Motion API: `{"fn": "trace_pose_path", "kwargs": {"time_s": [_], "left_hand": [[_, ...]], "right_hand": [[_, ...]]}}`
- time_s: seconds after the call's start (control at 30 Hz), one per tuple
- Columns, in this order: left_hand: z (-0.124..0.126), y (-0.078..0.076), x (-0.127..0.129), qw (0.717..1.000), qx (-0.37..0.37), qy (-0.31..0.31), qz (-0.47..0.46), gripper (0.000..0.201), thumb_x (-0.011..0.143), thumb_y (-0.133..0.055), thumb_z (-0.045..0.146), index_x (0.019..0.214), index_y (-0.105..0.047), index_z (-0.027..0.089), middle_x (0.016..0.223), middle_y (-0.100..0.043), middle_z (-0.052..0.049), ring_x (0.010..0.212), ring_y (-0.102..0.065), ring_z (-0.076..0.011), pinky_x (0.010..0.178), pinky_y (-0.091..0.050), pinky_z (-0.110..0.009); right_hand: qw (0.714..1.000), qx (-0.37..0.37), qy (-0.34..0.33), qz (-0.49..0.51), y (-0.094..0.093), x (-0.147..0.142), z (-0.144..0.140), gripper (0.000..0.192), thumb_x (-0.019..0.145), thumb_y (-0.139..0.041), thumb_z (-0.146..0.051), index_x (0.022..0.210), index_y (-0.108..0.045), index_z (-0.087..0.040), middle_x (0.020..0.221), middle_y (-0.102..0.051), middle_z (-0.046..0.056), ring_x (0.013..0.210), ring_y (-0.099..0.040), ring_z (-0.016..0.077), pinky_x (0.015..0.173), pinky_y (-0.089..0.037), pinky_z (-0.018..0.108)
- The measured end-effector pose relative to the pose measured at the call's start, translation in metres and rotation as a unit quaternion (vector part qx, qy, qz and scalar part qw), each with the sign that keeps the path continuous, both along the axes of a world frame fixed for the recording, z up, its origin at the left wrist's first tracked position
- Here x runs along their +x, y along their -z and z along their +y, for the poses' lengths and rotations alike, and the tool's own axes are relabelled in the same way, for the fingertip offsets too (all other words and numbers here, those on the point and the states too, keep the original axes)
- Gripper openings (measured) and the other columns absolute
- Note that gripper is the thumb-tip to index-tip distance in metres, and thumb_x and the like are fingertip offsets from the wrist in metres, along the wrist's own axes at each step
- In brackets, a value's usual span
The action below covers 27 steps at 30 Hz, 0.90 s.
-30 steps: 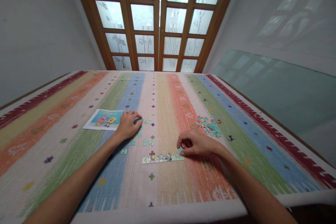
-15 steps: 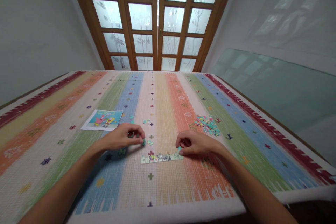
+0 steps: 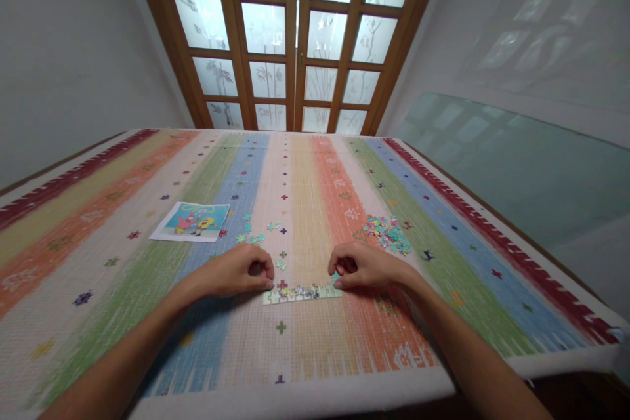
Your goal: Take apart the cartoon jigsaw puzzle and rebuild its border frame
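Observation:
A joined strip of jigsaw pieces (image 3: 302,294) lies across the near middle of the striped cloth. My left hand (image 3: 241,270) is closed in a pinch at the strip's left end; the fingertips mostly hide the puzzle piece there. At the opposite end, my right hand (image 3: 367,265) pinches a teal puzzle piece (image 3: 335,276) against the strip's upper edge. Just beyond the left fingertips lies a loose pale-green piece (image 3: 281,264). More loose pieces (image 3: 251,237) are scattered behind my left hand.
A heap of mixed jigsaw pieces (image 3: 387,233) sits beyond my right hand. To the left lies a printed cartoon picture (image 3: 191,222). The striped tablecloth (image 3: 315,354) covers the table, with a glass-paned wooden door (image 3: 295,39) behind it and walls on both sides.
My left hand has moved nearer and slightly right, from beside the loose piece to the strip's left end. Pieces behind it have come into view. My right hand stays almost in place.

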<state>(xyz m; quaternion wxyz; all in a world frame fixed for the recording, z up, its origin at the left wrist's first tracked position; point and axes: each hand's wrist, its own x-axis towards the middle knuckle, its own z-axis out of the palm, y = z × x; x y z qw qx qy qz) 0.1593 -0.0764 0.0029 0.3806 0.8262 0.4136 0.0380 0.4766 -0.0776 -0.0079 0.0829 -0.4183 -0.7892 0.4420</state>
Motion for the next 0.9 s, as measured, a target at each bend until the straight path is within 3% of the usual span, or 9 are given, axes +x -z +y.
{"fn": "trace_pose_path", "kwargs": {"time_s": [0.63,0.9], "left_hand": [[0.0,0.001,-0.001,0.999,0.026,-0.004,0.028,0.019,0.081,-0.074,0.035,0.074,-0.065,0.02,0.071,-0.062,-0.001,0.07,-0.054,-0.0178,0.067,-0.038,-0.03],[0.001,-0.002,-0.011,0.998,0.056,0.03,-0.004,0.02,0.089,-0.065,0.039,0.083,-0.073,0.021,0.078,-0.065,-0.003,0.074,-0.057,-0.019,0.07,-0.04,-0.03]], "right_hand": [[1.0,0.002,-0.003,-0.008,0.0,0.001,0.0,0.014,0.074,-0.076,-0.017,0.087,-0.07,-0.017,0.069,-0.058,-0.003,0.061,-0.051,0.0106,0.058,-0.039,0.023],[1.0,0.017,-0.013,-0.007,-0.001,0.002,-0.001,0.014,0.076,-0.076,-0.016,0.089,-0.07,-0.017,0.071,-0.059,-0.002,0.062,-0.052,0.011,0.057,-0.039,0.023]]}}
